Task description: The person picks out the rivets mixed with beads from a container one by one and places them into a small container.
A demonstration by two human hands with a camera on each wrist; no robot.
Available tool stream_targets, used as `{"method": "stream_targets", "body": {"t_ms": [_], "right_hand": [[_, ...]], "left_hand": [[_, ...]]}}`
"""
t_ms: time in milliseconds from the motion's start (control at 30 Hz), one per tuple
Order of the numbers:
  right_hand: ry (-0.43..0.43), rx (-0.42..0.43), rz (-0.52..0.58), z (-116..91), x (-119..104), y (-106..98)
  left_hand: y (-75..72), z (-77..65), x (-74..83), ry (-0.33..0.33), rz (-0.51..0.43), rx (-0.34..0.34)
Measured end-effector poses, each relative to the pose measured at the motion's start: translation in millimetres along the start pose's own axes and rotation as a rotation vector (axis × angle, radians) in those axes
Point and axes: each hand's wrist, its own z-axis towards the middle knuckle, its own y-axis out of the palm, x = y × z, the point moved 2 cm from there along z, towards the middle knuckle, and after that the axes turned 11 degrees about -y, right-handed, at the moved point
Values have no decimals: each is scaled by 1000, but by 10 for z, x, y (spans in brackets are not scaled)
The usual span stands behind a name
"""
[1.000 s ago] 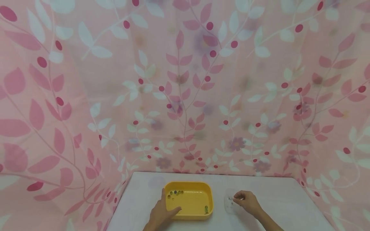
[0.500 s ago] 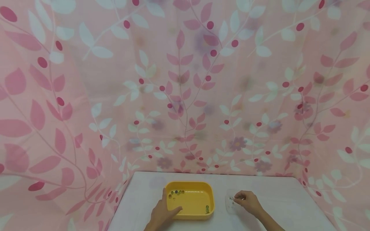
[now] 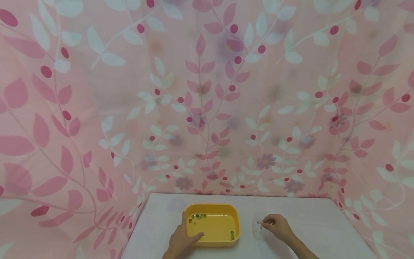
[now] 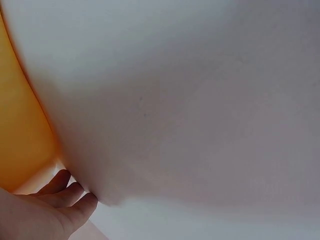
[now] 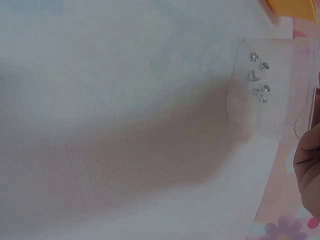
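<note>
My left hand (image 3: 179,237) grips the near left corner of a yellow tray (image 3: 213,244), the thumb over the near rim and the index finger along the left side. The left wrist view shows bent fingers (image 4: 82,207) outside the tray wall. Several glass marbles (image 3: 197,216) lie at the tray's far left, with green ones (image 3: 232,235) at its near right corner. My right hand (image 3: 279,226) has bent fingers at the rim of a clear plastic container (image 5: 280,107), apparently pinching it; the fingertips are cut off in the right wrist view. Small metal screw-like pieces (image 5: 265,90) lie inside the container.
A white-covered table (image 3: 310,216) bears both containers, with the clear one to the right of the tray. Pink leaf-patterned cloth (image 3: 207,108) hangs behind the table and along both sides.
The whole head view shifts slightly. Both hands, the tray and the clear container keep their places.
</note>
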Motion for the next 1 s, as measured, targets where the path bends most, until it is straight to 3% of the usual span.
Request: {"method": "stream_targets", "body": {"t_ms": [1000], "right_hand": [[-49, -14, -18, 8, 108, 46]], "left_hand": [[12, 14, -18, -3, -1, 7]]}}
